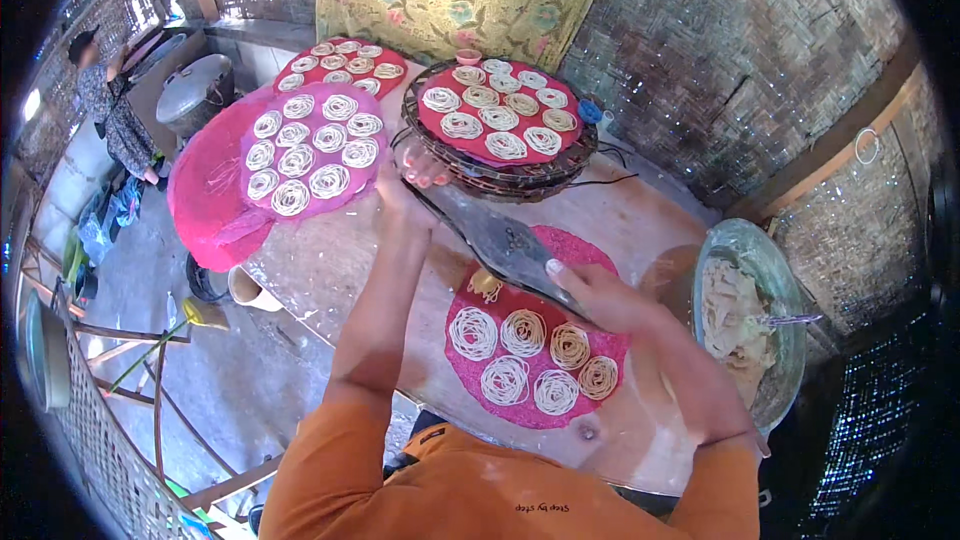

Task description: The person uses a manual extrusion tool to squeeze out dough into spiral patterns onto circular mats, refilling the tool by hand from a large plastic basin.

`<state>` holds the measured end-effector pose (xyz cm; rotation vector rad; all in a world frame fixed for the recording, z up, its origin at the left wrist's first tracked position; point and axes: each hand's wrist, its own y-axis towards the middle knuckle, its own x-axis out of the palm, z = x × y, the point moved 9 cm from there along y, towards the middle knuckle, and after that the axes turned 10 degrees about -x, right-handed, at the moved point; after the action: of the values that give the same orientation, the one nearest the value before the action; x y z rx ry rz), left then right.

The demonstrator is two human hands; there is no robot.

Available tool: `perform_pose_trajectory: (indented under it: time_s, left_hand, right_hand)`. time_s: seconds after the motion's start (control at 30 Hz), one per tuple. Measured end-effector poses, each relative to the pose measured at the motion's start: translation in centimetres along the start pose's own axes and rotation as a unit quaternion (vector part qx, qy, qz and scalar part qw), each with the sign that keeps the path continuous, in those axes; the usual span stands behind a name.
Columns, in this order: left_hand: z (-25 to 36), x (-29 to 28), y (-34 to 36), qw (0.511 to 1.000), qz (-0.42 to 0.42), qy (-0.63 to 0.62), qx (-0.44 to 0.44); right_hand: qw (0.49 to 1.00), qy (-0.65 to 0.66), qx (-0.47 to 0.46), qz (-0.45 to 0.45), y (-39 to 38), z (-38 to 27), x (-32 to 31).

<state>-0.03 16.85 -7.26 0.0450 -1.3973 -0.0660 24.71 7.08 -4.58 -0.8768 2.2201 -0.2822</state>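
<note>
Both my hands grip a long dark noodle press, held slantwise over a round pink mat. My left hand is closed round its far left end, and my right hand is closed round its near right end. Below the press hangs a short yellowish bunch of strands, close above the mat. Several coiled noodle nests, white and tan, lie in rows on the mat's near part. The press and my right hand hide some of the mat's far part.
Other nests lie on a pink mat at left, a red mat behind it, and a round woven tray. A basin of pale dough stands at right on the wooden table. Far left, a person stands near a large pot.
</note>
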Motion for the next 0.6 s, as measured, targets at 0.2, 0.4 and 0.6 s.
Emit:
perform_pose_trajectory:
  time_s: [0.2, 0.4, 0.6]
  left_hand:
    - [-1.3, -0.8, 0.4, 0.997, 0.040, -0.062, 0.014]
    - [0.7, 0.2, 0.4, 1.000, 0.001, -0.025, 0.004]
    - [-2.2, -2.0, -1.0, 0.993, 0.081, -0.083, 0.015]
  right_hand:
    - [0.998, -0.048, -0.027, 0.037, 0.2, -0.2, -2.4]
    - [0.998, -0.025, -0.041, 0.045, 1.3, 0.4, -0.5]
    - [0.997, -0.071, -0.007, 0.035, -0.1, 0.3, -2.4]
